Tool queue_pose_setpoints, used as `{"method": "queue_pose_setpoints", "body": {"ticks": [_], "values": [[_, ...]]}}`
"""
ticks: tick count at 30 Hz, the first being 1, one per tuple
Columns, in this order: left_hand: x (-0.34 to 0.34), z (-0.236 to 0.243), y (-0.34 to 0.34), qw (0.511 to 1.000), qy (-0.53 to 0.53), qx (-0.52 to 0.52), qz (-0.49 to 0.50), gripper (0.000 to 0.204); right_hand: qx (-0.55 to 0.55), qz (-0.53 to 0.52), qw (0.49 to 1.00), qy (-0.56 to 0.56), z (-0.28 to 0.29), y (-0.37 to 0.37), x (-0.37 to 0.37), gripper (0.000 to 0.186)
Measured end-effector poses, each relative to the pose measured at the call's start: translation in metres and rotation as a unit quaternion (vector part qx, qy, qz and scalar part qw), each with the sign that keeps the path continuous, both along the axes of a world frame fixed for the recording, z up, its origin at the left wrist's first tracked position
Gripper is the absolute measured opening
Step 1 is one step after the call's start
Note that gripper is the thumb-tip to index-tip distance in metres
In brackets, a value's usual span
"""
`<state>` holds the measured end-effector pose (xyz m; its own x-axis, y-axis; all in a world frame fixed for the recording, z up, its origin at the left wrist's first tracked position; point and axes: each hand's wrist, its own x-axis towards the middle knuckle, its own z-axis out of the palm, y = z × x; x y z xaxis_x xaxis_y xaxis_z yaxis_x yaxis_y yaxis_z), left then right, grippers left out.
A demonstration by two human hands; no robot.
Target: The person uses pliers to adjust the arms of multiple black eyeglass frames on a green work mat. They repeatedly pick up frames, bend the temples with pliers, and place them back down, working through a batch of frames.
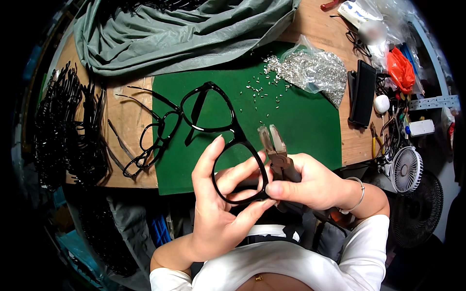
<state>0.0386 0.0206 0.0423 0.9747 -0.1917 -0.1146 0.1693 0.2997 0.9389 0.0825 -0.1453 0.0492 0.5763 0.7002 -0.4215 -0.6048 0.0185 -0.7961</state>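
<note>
My left hand (218, 208) is closed on a black eyeglass frame (234, 125), fingers around the lower rim, which is tilted with one temple folded behind the upper rim. My right hand (313, 186) grips a pair of pliers (279, 157) whose flat jaws point up, its thumb against the lower end of the frame. Just left of the held frame, more black frames (160, 131) lie across the edge of the green mat (310, 136). Above my right hand, small silver pieces spill from a clear plastic bag (323, 72) onto the mat.
Piles of black frames (53, 140) cover the wooden table's left end; grey-green cloth (170, 34) lies along the back. At right are a dark phone-like device (361, 92), red bag (400, 70), yellow-handled tool (375, 145), cables, white fan (405, 169) and larger black fan (417, 213).
</note>
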Motion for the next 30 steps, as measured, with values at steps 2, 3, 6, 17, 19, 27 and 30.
{"method": "queue_pose_setpoints", "body": {"ticks": [2,3,6,17,19,27,30], "values": [[0.004,-0.004,0.002,0.999,-0.023,0.038,-0.002,0.092,-0.035,-0.027,0.998,-0.037,-0.001,0.000,0.007,0.021],[0.003,-0.002,0.004,0.999,-0.017,0.044,0.005,0.090,-0.049,-0.033,0.997,-0.055,-0.002,-0.001,0.015,0.021],[-0.002,0.001,0.021,0.997,-0.065,0.012,-0.027,0.091,-0.325,-0.023,0.904,-0.278,-0.027,-0.017,0.032,0.022],[-0.036,-0.010,0.024,0.980,-0.103,0.172,-0.016,0.101,-0.420,0.040,0.780,-0.461,-0.055,-0.026,0.042,0.014],[-0.028,-0.028,0.018,0.981,-0.109,0.161,-0.024,0.091,-0.400,0.057,0.777,-0.483,-0.065,-0.017,0.048,0.015],[-0.019,-0.041,0.015,0.965,-0.144,0.218,0.001,0.085,-0.434,0.093,0.731,-0.519,-0.069,-0.013,0.041,0.019],[-0.018,-0.041,0.012,0.960,-0.160,0.230,0.018,0.085,-0.427,0.072,0.745,-0.507,-0.057,-0.010,0.037,0.020]]}}
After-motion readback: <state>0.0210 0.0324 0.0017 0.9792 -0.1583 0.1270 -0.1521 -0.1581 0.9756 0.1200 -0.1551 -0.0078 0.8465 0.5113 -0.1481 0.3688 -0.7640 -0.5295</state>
